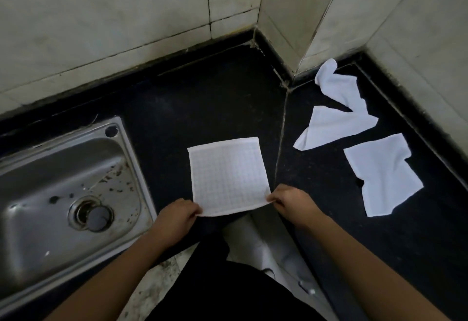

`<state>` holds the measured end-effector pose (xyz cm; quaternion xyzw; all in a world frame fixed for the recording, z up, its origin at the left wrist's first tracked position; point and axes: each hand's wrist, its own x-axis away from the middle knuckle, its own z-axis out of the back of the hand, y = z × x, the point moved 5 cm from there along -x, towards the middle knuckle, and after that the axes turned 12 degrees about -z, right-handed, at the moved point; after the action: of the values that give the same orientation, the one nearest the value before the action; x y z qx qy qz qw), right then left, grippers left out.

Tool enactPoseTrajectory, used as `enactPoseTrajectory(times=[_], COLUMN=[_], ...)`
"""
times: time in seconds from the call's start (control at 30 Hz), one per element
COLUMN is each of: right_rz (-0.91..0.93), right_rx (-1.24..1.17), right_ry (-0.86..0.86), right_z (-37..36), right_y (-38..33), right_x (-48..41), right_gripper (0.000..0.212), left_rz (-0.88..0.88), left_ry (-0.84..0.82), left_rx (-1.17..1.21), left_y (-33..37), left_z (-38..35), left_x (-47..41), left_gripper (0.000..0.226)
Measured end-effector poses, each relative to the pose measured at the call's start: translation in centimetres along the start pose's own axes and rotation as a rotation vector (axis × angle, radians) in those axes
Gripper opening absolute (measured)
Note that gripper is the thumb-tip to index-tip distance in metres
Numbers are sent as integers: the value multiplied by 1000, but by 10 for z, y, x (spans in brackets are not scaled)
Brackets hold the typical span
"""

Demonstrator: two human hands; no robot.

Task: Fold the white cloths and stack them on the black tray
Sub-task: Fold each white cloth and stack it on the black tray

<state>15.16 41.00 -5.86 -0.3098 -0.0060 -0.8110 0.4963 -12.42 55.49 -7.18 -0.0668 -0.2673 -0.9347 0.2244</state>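
I see cloth (228, 176) flat on black surface (215, 98), between sink (63, 181) and loose cloth (379, 174) at right, with more crumpled behind it. Left hand (177, 215) pinches near-left corner, right hand (291, 203) pinches near-right corner; near hem sits at surface edge.

Risks, my judgement:
- one hand leading: skewed fold, hems mismatched
- far corners unpinned: cloth may drag toward me, slip off edge
- drift left: grimy sink soils it
- tray not in view: stacking spot unknown
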Motion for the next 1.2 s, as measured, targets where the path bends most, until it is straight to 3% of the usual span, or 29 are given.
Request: enactPoseTrajectory(times=[0.1, 0.23, 0.37, 0.6, 0.73, 1.1, 1.2], right_rz=[-45, -236, -298, -425, -500, -543, -509], right_rx=[-159, -604, -912, -955, -938, -780, -663], right_ry=[43, 68, 105, 206, 240, 324, 357], right_z=[16, 41, 53, 49, 43, 39, 40], right_y=[5, 8, -1, -10, -10, -11, -17], right_x=[-10, -33, -71, -124, -134, -144, -142], right_gripper=[20, 17, 15, 20, 23, 26, 36], left_rz=[97, 383, 650, 762, 795, 876, 824], left_ry=[3, 237, 437, 689, 691, 751, 755], left_rx=[178, 646, 968, 922, 808, 836, 722], left_y=[-7, -25, -42, -68, -78, -83, -77], left_z=[16, 38, 50, 56, 50, 40, 44], left_x=[-6, -17, -36, -76, -88, -98, -93], left_gripper=[13, 15, 16, 20, 19, 19, 27])
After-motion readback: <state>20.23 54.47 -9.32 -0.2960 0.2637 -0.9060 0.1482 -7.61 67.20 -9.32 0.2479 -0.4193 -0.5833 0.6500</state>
